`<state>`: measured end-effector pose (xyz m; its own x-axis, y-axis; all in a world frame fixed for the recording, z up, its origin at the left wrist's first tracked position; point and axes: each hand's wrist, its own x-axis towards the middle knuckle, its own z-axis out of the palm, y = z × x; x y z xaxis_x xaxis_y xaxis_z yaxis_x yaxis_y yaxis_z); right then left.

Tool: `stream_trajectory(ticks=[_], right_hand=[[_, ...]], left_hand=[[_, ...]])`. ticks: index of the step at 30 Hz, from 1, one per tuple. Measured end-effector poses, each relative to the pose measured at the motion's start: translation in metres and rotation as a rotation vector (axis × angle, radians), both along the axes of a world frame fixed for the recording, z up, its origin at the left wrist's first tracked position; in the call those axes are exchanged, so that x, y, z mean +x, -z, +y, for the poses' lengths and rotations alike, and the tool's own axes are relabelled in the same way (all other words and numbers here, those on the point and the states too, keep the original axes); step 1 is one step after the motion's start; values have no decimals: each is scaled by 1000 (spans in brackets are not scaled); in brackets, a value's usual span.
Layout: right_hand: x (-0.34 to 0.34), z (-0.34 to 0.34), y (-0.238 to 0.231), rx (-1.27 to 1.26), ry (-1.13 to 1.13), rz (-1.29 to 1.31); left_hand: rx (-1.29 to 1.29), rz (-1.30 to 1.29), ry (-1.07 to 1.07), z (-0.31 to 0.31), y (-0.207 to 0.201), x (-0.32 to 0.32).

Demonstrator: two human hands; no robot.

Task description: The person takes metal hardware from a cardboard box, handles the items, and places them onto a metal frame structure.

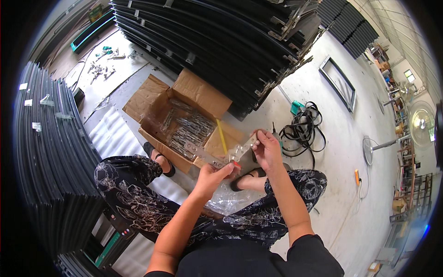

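Observation:
Between my two hands is a metal hinge (210, 158), made of flat, holed strips joined at an angle. My left hand (213, 179) pinches its left strip near the joint, and a small red spot (236, 164) shows by the thumb. The fingers of my right hand (267, 150) are closed on the upper right end of the other strip. Just beyond my hands sits an open cardboard box (161, 147) holding many similar metal pieces (191, 129) and clear plastic. A yellow strip (222, 136) lies against the box's near right flap.
Stacked black frames (194, 41) rise behind the box, with more (55, 138) at the left. A coiled black cable (304, 129) lies on the floor to the right, near a single frame (339, 83) and a fan (368, 151). Plastic wrap (228, 201) lies between my legs.

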<state>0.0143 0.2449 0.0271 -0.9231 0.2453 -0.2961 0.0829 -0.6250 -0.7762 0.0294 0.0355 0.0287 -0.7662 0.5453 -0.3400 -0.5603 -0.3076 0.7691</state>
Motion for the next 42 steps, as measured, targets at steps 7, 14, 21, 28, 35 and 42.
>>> stream_trajectory(ticks=[7,14,21,28,35,42], right_hand=[[-89,52,48,320,43,-187],[-151,77,80,482,276,-138],[-145,63,74,161,388,-65],[-130,75,80,180,284,-9],[-126,64,72,350,248,-60],[-119,70,75,405,210,-9]], left_hand=[[-261,317,-289,15,34,-30],[-506,542,-364,41,23,-68],[-775,732,-346,78,50,-100],[-627,952,-480,106,50,-124],[-674,1014,-452,117,63,-123],[-676,1070,-517,144,60,-126]])
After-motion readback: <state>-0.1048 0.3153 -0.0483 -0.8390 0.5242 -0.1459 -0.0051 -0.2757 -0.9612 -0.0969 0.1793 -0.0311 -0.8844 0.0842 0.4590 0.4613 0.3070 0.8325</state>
